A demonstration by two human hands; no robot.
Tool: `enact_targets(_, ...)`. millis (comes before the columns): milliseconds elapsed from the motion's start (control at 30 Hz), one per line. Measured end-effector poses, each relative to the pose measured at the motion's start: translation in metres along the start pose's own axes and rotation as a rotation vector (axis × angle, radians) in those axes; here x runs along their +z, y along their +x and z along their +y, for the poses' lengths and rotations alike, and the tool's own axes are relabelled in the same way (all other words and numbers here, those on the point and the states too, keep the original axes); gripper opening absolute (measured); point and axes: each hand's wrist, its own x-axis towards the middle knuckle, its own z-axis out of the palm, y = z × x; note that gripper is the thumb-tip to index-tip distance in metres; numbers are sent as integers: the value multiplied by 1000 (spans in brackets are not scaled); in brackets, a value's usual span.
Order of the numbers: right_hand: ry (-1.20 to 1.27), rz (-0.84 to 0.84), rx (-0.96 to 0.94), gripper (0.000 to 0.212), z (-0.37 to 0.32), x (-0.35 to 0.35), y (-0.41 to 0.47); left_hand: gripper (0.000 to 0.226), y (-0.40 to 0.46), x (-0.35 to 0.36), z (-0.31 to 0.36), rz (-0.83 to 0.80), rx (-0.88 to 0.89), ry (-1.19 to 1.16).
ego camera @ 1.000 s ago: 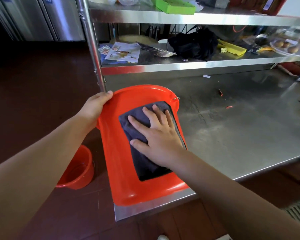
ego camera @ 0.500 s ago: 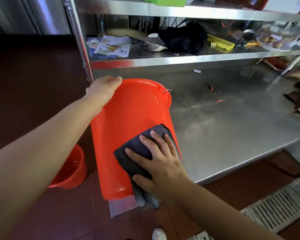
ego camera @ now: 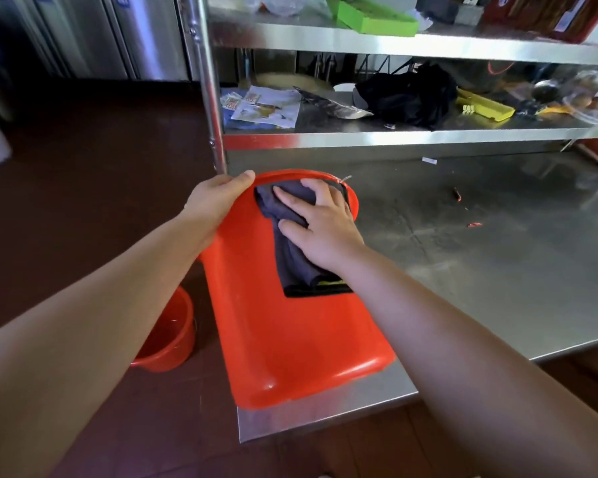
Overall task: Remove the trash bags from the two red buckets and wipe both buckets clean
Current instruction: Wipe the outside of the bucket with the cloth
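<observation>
The right hand [ego camera: 320, 222], flat on the dark cloth [ego camera: 287, 232], has slid from the bucket's near end half a second ago up to its far end, so the outside wipe now covers the full wall. The left hand [ego camera: 218, 201] still grips the far edge. The red bucket [ego camera: 290, 339] lies tipped on the bench [ego camera: 497, 270] corner, glossy, bagless; the second bucket [ego camera: 168, 336] sits on the floor.

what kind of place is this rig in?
Most likely a commercial kitchen or back-of-house prep area. The red bucket lies on a stainless steel worktable with steel shelves above it, steel cabinet doors stand behind, and the floor is dark red tile.
</observation>
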Motion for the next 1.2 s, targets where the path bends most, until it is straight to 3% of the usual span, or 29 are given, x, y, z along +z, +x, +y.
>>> enact_targets(167, -143, -42, -154, 55, -16, 9, -37, 43, -9, -17, -10, 31, 6, -30)
enact_targets(300, -149, -113, -247, 62, -19, 8, -87, 28, -6, -29, -22, 46, 40, -24)
enact_targets(367, -146, -142, -288, 63, -18, 7, -113, 22, -5, -34, -31, 100, 120, 56)
enact_targets(533, -152, -168, -351, 68, -15, 9, -157, 34, -5, -36, -24, 189, 307, 299)
enact_targets(733, -137, -151, -307, 58, -15, 7, -158, 44, -7, 5, 10, 77, 184, 496)
enact_targets(867, -75, -102, -297, 53, -15, 11, -143, 51, 1, 4, 14, 88, 12, 304)
enact_targets(1033, 100, -28, -183, 48, -6, 8, -79, 69, 5, 4, 13, 68, -5, 192)
enact_targets(1200, 177, 145, 3, 43, 13, -6, -16, 41, 2, 21, 5, 5, -9, 19)
